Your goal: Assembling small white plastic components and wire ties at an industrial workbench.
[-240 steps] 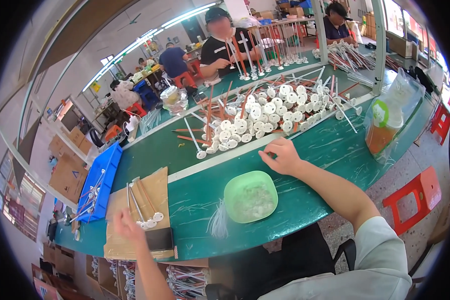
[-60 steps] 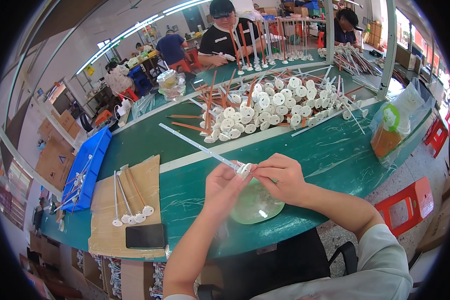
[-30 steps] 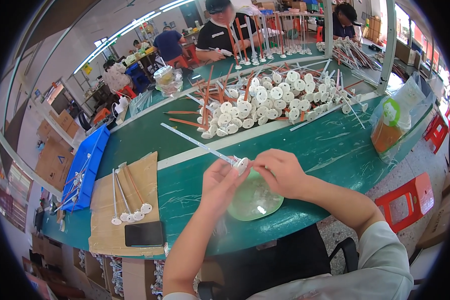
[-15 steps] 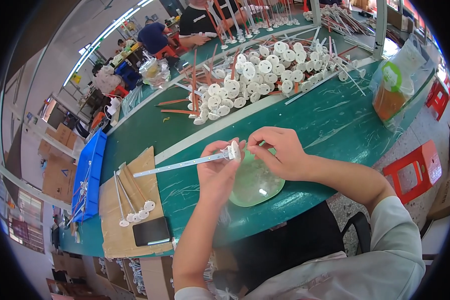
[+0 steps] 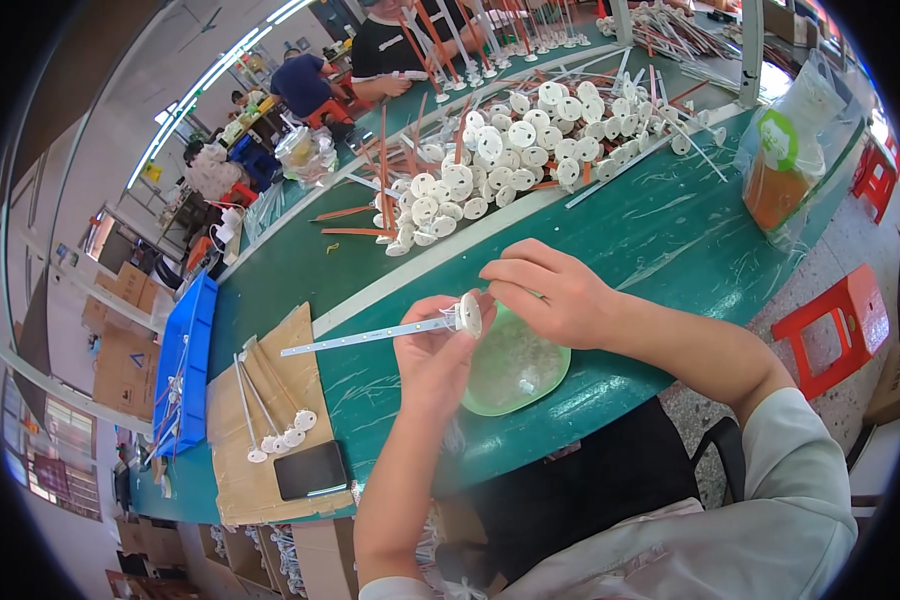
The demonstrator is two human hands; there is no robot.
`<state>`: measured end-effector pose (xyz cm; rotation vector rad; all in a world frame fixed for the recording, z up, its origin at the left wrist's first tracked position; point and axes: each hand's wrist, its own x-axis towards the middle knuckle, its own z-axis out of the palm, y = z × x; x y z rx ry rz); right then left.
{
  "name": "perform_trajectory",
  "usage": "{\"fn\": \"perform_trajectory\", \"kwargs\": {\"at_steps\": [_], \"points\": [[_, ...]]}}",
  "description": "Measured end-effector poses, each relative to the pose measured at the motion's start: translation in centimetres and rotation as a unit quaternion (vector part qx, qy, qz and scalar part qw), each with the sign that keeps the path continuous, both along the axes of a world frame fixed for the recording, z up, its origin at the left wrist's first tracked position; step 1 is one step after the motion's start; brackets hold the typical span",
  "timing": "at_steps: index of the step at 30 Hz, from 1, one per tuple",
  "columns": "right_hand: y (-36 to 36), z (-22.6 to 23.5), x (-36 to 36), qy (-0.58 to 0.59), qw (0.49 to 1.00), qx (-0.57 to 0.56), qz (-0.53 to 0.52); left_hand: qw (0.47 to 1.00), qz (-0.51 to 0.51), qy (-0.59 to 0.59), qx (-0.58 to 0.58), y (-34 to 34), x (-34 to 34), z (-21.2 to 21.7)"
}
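My left hand (image 5: 432, 365) is closed on an LED strip with a white round disc, near the disc end. The pale strip (image 5: 370, 338) points out to the left, with small dots along it. Its disc (image 5: 469, 314) faces right, and thin white wires show behind it. My right hand (image 5: 560, 305) is beside the disc, fingertips pinched together; what they hold, if anything, is too small to make out. Below both hands stands a light green bowl (image 5: 495, 411), partly hidden by them, with small pale contents I cannot tell apart.
A large pile of white-disc strips (image 5: 510, 150) lies across the table. At left are a cardboard sheet (image 5: 225, 400) with several finished-looking strips, a black phone (image 5: 310, 469) and a blue bin (image 5: 195, 350). A plastic bag (image 5: 780, 170) stands right, near a red stool (image 5: 830, 330). A co-worker (image 5: 410, 50) sits opposite.
My right hand has moved slightly left and up, closer over the disc. The disc has turned a little more toward me. The whole view has shifted slightly.
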<state>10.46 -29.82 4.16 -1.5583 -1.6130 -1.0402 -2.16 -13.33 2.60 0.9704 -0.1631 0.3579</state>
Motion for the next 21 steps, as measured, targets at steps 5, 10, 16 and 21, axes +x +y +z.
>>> {"fn": "perform_trajectory", "kwargs": {"at_steps": [5,10,16,21], "points": [[-0.2,0.4,0.2,-0.021,0.999,-0.02,0.022,1.0,-0.004,-0.017,0.006,-0.3,0.1,0.1],[0.0,0.2,0.0,-0.03,0.997,-0.061,0.031,1.0,0.016,0.009,0.01,-0.3,-0.2,0.2],[0.2,-0.4,0.1,0.005,0.998,-0.055,0.043,0.999,-0.006,0.003,0.032,0.8,0.1,-1.4],[0.3,-0.9,-0.1,0.08,0.993,-0.041,0.082,0.999,-0.035,0.003,0.035,0.7,0.2,-1.6]]}}
